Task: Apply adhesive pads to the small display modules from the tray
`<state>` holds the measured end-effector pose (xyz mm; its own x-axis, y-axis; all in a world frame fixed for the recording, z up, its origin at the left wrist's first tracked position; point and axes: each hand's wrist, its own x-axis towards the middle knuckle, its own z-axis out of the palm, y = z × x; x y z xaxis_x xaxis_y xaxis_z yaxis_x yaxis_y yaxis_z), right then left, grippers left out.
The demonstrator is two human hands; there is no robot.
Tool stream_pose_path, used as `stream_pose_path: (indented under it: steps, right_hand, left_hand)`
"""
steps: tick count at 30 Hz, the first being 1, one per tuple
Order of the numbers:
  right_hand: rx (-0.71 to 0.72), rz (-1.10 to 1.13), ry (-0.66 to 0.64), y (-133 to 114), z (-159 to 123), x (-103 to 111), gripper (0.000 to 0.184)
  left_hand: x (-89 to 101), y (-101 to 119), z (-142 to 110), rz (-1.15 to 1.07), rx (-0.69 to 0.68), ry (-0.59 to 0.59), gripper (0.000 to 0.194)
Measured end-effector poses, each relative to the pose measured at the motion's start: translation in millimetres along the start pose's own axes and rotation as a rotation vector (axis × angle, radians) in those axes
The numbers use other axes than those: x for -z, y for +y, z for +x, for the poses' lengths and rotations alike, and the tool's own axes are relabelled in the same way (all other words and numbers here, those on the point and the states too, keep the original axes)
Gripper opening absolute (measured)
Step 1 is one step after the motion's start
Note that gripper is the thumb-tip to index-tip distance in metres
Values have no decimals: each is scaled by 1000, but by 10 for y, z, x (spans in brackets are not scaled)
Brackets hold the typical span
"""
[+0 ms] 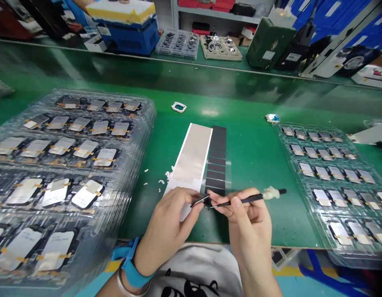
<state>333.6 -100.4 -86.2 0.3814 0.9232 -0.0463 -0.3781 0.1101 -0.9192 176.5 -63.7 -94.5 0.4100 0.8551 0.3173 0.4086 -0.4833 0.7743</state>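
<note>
My left hand (175, 218), a blue band at its wrist, pinches a small thin dark part (199, 201) with a pale shiny edge, tilted nearly edge-on. In my right hand (248, 216) is a pair of black tweezers (251, 199), with whitish wrapping (270, 192) near its rear end. The tweezers' tips point left, close to the dark part; whether they touch it I cannot tell. Beneath and beyond my hands lie a beige sheet with white edges (192, 152) and a strip of black rectangular pieces (217, 167) on clear backing.
Left stands a tall stack of clear trays (141, 123) with silver-backed rectangular modules. More such modules fill a clear tray (305, 194) at right. White scraps (161, 181) lie by the sheet. Two small whitish frames (179, 107) rest farther back, below a shelf (178, 62) holding boxes.
</note>
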Motion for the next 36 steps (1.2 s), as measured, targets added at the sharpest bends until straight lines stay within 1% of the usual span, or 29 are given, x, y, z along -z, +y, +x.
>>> stream_pose_path:
  steps: [2, 4, 6, 8, 11, 14, 17, 20, 23, 26, 31, 36]
  right_hand:
    - [131, -53, -5, -3, -22, -51, 8]
    - [266, -93, -31, -19, -26, -91, 10]
    - [361, -124, -60, -38, -16, -126, 13]
    - [411, -158, -88, -48, -1, -155, 15]
    - [454, -212, -110, -30, 16, -182, 15]
    - [511, -223, -97, 20, 19, -194, 16]
    - [571, -223, -81, 71, 12, -201, 19]
    - [625, -267, -73, 106, 3, -212, 19]
    - [651, -290, -71, 129, 0, -228, 18]
    - [635, -278, -52, 150, 4, -239, 18]
    - [624, -228, -66, 181, 8, -227, 21]
    - [608, -213, -61, 197, 2, -220, 23]
  left_hand:
    - [0, 22, 36, 65, -31, -11, 11]
    - [-1, 39, 66, 121, -42, -20, 11]
    - [-5, 46, 88, 147, -36, -25, 10]
    - [-10, 48, 104, 122, -25, -30, 6]
    - [-13, 49, 122, 43, -5, -77, 17]
    - [-16, 52, 130, 30, 12, -112, 20]
    - [-30, 47, 127, 29, 31, -107, 21]
    - [-44, 32, 122, 36, 25, -121, 31]
    - [-49, 19, 119, 39, 6, -122, 41]
    - [-42, 25, 121, 34, 16, -117, 47]
    - [-20, 57, 138, 33, 40, -140, 51]
    - [-11, 52, 127, -10, 16, -153, 54]
